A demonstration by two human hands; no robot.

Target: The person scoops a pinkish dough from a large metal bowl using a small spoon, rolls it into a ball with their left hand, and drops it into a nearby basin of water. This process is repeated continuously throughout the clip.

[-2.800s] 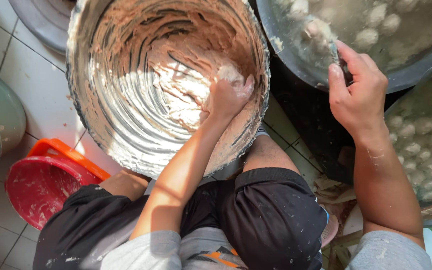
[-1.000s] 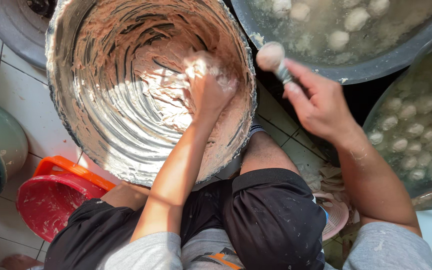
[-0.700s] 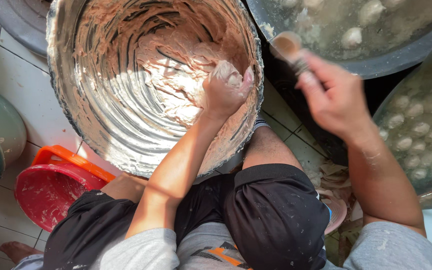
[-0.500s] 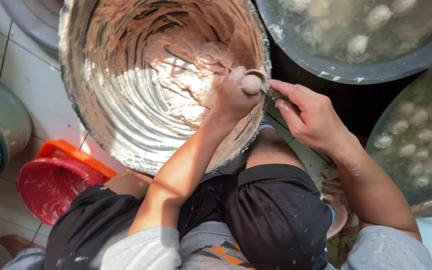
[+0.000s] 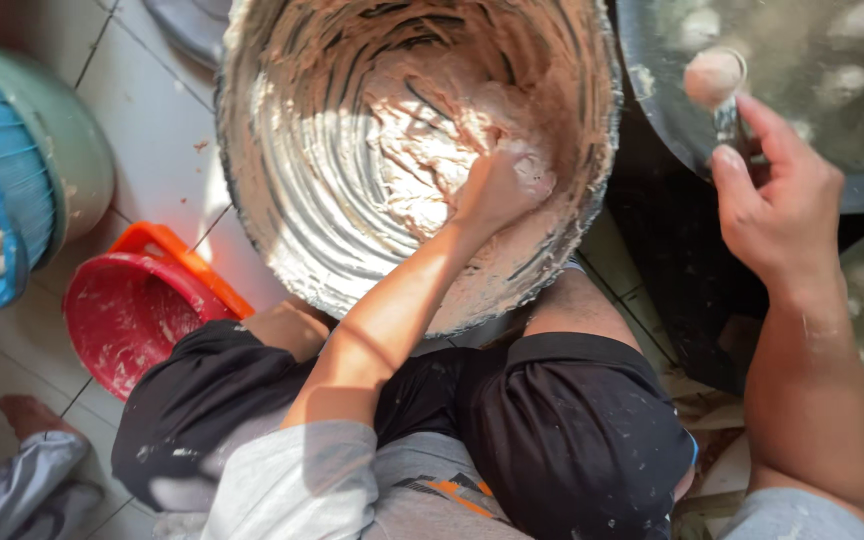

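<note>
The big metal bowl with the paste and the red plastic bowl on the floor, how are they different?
The big metal bowl is shiny silver, and the red plastic bowl is red with an orange handle. The metal bowl is far bigger. The metal bowl holds a heap of pale paste with the left hand in it; the red bowl has only smears and nobody touches it. Both are round, open and smeared.

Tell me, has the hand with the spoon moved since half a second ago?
Yes. The right hand with the spoon has swung away from the paste bowl, up and right, over the dark pot.
</note>
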